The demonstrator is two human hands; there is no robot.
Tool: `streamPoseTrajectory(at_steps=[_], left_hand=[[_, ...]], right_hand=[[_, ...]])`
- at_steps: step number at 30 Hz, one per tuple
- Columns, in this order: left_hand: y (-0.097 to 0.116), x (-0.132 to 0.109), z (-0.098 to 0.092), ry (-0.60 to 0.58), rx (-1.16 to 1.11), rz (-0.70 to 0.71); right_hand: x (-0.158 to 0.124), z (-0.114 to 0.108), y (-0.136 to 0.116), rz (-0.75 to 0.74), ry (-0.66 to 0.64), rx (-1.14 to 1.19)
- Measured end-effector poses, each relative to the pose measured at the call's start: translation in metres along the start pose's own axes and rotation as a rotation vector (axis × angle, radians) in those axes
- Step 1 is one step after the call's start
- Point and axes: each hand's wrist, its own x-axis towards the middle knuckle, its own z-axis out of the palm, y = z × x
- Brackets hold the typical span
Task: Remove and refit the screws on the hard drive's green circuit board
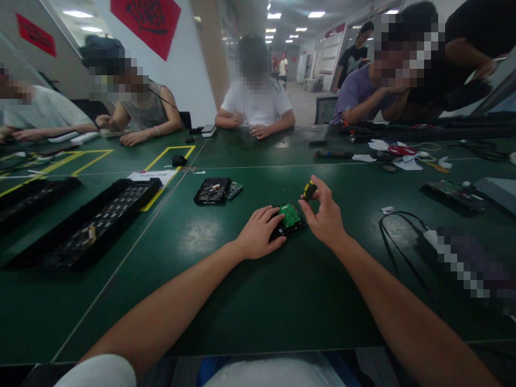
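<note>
My left hand grips the left side of a black hard drive, fingers over its top and thumb along the near edge. A green circuit board shows on the drive's upper face, partly covered by my fingertips. To its right, my right hand pinches a short yellow-and-black screwdriver between thumb and fingers. The screwdriver is raised beside the drive's far right corner; its tip cannot be made out. Tiny screw-like bits lie just beyond the drive.
Further left sit another black drive casing and a loose board. A long black tray stands at left. On the right are a cable, a black unit with a board and clutter. Several people sit across the green table.
</note>
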Motion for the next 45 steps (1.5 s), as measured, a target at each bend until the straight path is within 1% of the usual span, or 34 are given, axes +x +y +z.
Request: streamPoseTrajectory(at_steps=[4, 11, 20, 26, 33, 37, 45], left_hand=[[-0.0011, -0.0005, 0.0016, 0.001, -0.006, -0.002], [-0.0013, -0.0008, 0.0018, 0.001, -0.004, 0.001], [-0.0019, -0.0002, 0.0027, 0.009, 0.004, 0.012], [-0.0021, -0.0006, 0.0031, 0.010, -0.004, 0.007], [-0.0011, -0.0006, 0.0021, 0.013, -0.009, 0.006], [-0.0006, -0.0004, 0.0013, 0.005, -0.003, 0.005], [-0.0010, -0.0003, 0.0018, 0.001, 0.006, 0.004]], right_hand=[[-0.0006, 0.0005, 0.0011, -0.004, 0.019, 0.010], [0.0000, -0.0015, 0.0004, -0.022, 0.033, -0.062], [-0.0011, 0.0004, -0.0020, 0.051, -0.034, 0.083], [-0.0012, 0.0005, 0.0001, 0.042, -0.005, 0.016], [0.0004, -0.0011, 0.0004, -0.014, 0.030, -0.059], [0.0006, -0.0010, -0.0010, -0.011, 0.013, -0.039], [-0.0009, -0.0001, -0.0026, 0.046, -0.021, 0.011]])
